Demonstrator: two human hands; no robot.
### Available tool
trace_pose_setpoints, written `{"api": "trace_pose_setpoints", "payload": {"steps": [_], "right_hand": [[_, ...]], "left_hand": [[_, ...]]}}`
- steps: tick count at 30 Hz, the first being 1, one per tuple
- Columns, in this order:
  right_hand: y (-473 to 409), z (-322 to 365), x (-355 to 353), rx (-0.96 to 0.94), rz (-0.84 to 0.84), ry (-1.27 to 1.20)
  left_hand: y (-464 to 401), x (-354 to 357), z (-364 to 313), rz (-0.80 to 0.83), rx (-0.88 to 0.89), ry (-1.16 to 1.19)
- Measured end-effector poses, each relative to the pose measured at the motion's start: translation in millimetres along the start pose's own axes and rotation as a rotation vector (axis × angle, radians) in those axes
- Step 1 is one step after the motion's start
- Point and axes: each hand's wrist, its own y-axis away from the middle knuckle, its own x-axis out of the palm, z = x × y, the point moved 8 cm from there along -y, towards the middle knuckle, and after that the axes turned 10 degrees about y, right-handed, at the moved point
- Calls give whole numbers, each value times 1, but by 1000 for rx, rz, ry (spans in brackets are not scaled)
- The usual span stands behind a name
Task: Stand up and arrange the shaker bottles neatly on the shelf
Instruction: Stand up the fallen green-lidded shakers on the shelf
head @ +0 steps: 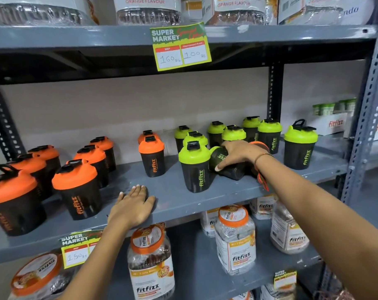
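Price tag on upper shelf edge: "SUPER MARKET", "MRP 160 Rs", discounted price "100 Rs". Second tag, near left on middle shelf edge: "SUPER MARKET", "150 Rs". Shaker bottles carry "fitfizz" vertically, green or orange print. Jars on lower shelf: "fitfizz". Top-shelf jars: "ORANGE FLAVOUR". White box, far right: "fitfizz".
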Motion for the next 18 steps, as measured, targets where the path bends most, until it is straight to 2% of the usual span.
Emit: {"api": "trace_pose_setpoints", "payload": {"steps": [3, 7, 11, 15, 18], "right_hand": [[-4, 3, 9, 39, 35, 10], [-3, -1, 11, 106, -82, 6], [3, -13, 4, 157, -218, -153], [14, -28, -13, 214, -401, -479], [22, -40, -15, 244, -518, -994]], "left_hand": [[0, -1, 0, -6, 0, -7], [0, -1, 0, -10, 6, -10], [0, -2, 0, -13, 12, -14], [1, -2, -2, -21, 13, -16], [2, -3, -2, -23, 15, -18]]}}
